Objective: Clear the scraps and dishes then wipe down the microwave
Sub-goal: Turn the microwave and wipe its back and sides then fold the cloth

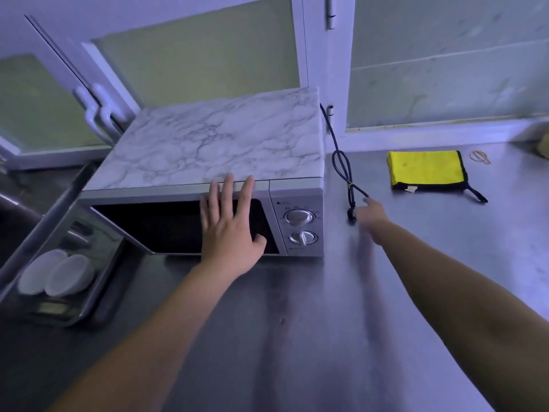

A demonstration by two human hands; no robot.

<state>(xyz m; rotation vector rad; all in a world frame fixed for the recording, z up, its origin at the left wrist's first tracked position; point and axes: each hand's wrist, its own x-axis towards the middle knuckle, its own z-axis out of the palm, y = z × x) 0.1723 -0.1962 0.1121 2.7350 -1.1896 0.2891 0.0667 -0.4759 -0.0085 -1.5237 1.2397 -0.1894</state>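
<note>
Microwave (214, 144) sits on the steel desk (297, 322) at center-left, door shut, marble-pattern top, 2 dials (298, 217) on its right panel. Left grip (230, 227) is open: palm flat on the dark door glass, fingers spread & straight, tips reaching the door's top edge. Right grip (372, 217) is stretched out just right of the microwave, at the black power cord (341, 162) that lies looped on the desk. It's blurred, 1 finger pointing fwd beside the plug (351, 217); can't tell if it's open or closed on anything. Yellow cloth (424, 168) w/ black trim lies flat further right, well apart from both grips. Rubber bands (479, 157) just past the cloth. Far left: metal tray (68, 321) w/ 2 white bowls (69, 275) side by side.
</note>
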